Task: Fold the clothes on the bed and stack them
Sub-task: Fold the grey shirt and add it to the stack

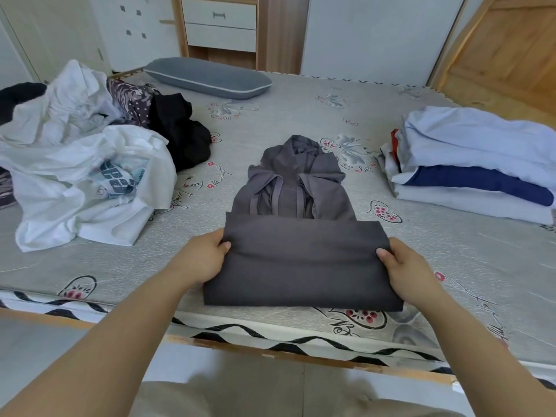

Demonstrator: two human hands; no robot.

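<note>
We've got the grey hoodie (296,230) mid-bed (421,251) w/ its lower part folded up; our left hand (202,257) & right hand (406,267) pinch the fold's side edges. Unfolded pile (78,164) left, folded stack (475,164) right.

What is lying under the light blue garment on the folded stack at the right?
Under the light blue garment lie a dark blue piece and a white one; an orange edge shows. Anything deeper is covered.
</note>
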